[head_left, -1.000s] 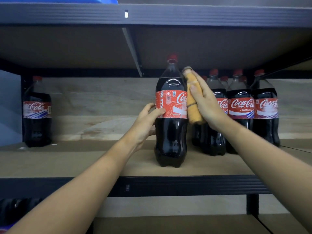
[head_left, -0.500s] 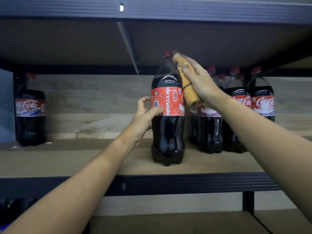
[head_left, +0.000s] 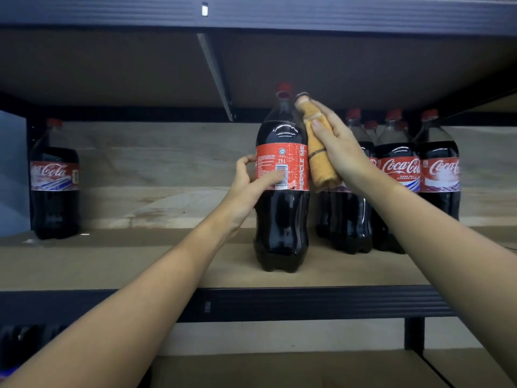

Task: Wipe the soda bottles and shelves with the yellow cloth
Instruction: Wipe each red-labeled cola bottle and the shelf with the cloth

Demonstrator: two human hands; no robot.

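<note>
- Fingers of the right hand (head_left: 340,148) curl round a folded yellow cloth (head_left: 320,161), pressing it against the right shoulder and label edge of a soda bottle (head_left: 282,214) standing upright near the front of a wooden shelf (head_left: 140,261).
- Cloth runs from just beside the bottle's neck down to the lower edge of the red label (head_left: 279,170), its top end poking above the fingertips.
- The left hand (head_left: 246,189) steadies the same bottle from the other side: the thumb lies across the front of the label, over the barcode panel, while the curled fingers hook round the label's left edge.
- The held bottle, full of dark cola and topped by a red cap (head_left: 284,87), shows the side of its label, the words "RECYCLE ME" running vertically along the right.
- Just behind and to the right, a cluster of matching cola bottles (head_left: 400,191) stands upright toward the back of the shelf, red caps in a row, labels facing forward; the right wrist hides part of the nearest one.
- Well apart at the far left of the shelf stands a lone cola bottle (head_left: 54,189), also upright.
- A dark metal rail (head_left: 307,303) edges the shelf front; the underside of an upper shelf (head_left: 112,65) spans the top, and a lower shelf (head_left: 279,368) shows beneath the forearms.
</note>
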